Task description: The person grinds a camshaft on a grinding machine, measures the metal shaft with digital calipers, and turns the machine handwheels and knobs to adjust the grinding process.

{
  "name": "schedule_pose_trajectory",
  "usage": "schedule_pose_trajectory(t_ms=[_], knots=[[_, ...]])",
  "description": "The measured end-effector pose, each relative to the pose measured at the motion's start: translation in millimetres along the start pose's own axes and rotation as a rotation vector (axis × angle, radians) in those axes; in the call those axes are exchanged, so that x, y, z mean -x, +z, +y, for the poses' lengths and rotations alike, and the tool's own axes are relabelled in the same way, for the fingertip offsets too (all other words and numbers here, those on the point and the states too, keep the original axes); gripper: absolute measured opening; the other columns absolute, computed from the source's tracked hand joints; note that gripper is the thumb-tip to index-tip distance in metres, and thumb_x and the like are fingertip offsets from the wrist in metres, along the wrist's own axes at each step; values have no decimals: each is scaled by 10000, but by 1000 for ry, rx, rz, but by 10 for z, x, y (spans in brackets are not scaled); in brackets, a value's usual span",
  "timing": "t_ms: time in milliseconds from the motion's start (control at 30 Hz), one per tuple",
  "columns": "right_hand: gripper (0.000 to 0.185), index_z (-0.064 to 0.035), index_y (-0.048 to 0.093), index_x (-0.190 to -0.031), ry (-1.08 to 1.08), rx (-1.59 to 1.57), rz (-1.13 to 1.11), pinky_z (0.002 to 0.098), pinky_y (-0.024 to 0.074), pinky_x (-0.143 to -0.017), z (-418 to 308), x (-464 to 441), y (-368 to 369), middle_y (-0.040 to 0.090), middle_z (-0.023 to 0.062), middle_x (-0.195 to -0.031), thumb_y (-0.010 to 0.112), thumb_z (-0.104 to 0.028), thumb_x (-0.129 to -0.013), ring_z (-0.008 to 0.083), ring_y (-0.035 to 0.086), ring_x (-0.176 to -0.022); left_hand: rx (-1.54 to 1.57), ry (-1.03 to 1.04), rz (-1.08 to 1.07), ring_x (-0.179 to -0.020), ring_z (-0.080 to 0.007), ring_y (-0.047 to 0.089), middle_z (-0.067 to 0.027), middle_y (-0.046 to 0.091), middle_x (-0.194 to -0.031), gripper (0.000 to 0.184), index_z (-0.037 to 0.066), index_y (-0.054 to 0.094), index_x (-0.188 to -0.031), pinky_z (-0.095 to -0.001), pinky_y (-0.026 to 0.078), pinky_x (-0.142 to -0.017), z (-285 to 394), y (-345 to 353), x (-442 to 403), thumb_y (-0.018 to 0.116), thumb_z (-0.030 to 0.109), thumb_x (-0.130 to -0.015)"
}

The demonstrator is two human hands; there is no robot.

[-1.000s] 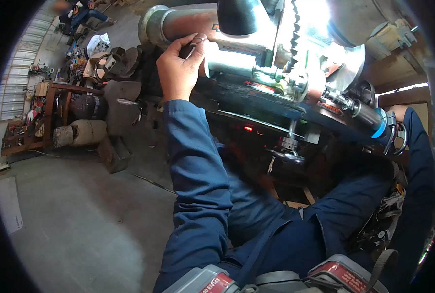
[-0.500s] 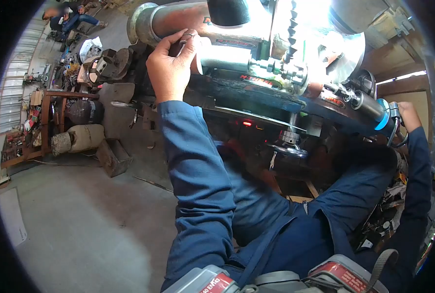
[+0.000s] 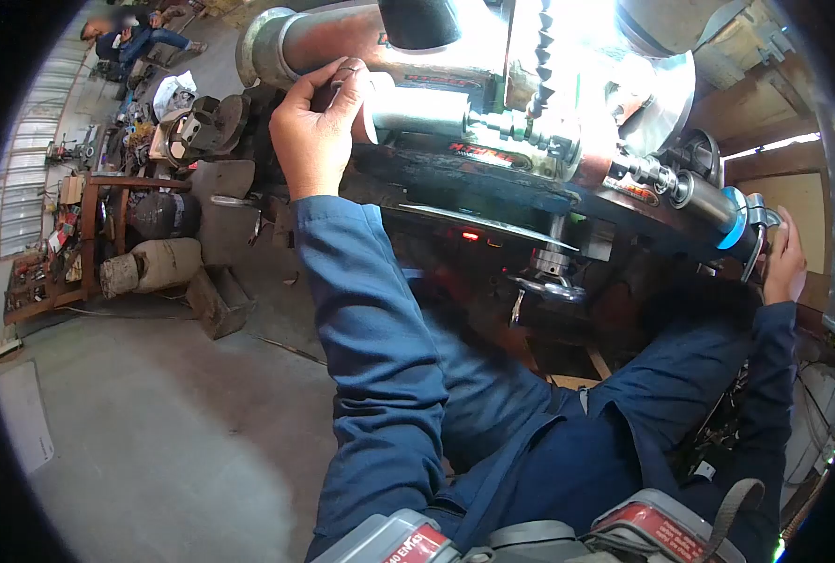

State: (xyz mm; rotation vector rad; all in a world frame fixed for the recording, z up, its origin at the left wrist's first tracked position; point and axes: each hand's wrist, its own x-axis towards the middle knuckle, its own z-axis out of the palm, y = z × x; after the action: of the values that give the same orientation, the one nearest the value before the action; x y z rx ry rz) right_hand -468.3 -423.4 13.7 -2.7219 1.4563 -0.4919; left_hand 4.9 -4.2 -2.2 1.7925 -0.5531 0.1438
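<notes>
1. As we sit before the workshop machine (image 3: 493, 174), our left hand (image 3: 312, 131) is up at its left side, thumb and fingers drawn together in a pinch on a small knob (image 3: 342, 79) that our own fingertips mostly cover.
2. That knob sits at the left end of a bright metal cylinder (image 3: 422, 111), which lies roughly level across the machine, below a larger reddish-brown housing (image 3: 333, 45).
3. Our right hand (image 3: 786, 261) is at the far right end, its fingers closed on a curved metal handle (image 3: 763, 225); how firm that hold is, we cannot tell.
4. Next to the handle we see a blue band (image 3: 734, 220) around the end of a dark cylinder (image 3: 706, 203).
5. Between the two cylinders runs a row of metal fittings (image 3: 521, 129), and over it stands a dark ribbed column (image 3: 543, 66); strong glare washes out what lies just beside it.
6. Under the machine we find a metal handwheel (image 3: 549, 289), apart from both hands, and a small red light (image 3: 471, 235).
7. Away to our left, a wooden box (image 3: 220, 300) rests on the concrete floor (image 3: 174, 413), and another person (image 3: 141, 39) sits farther back.
</notes>
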Motion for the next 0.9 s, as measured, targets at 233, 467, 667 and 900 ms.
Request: schedule_pose_trajectory(t_ms=[233, 467, 667, 900], knots=[[391, -133, 580, -1355, -25, -64, 225, 405, 510, -894, -261, 316, 59, 673, 145, -1225, 374, -300, -1069, 346, 655, -1100, -7, 21, 17, -853, -90, 672, -65, 761, -941, 271, 5, 754, -1030, -258, 534, -787, 9, 12, -8, 809, 194, -843], [453, -10, 535, -1353, -63, -183, 374, 433, 479, -941, -448, 529, 153, 621, 251, -1248, 367, -320, -1069, 420, 617, -1119, 32, 57, -11, -859, -103, 680, -68, 764, -941, 272, 14, 759, -1017, -268, 535, -804, -134, 7, -65, 803, 223, -848], [420, 57, 565, -1291, -241, -87, 390, 410, 480, -918, 786, 805, 817, 650, 218, -1172, 443, -267, -1053, 360, 634, -1046, -43, 29, -14, -886, -105, 680, -74, 762, -961, 301, 14, 751, -1046, -261, 526, -826, -75, -15, -49, 799, 244, -858], [448, 48, 542, -1329, -24, -1042, -247, 383, 464, -961, 1529, 596, 965, 617, 147, -1226, 522, -255, -999, 253, 560, -1164, -22, 17, -62, -939, -109, 682, -72, 757, -1023, 322, 8, 738, -1098, -250, 512, -862, -49, -47, -40, 777, 243, -881]])
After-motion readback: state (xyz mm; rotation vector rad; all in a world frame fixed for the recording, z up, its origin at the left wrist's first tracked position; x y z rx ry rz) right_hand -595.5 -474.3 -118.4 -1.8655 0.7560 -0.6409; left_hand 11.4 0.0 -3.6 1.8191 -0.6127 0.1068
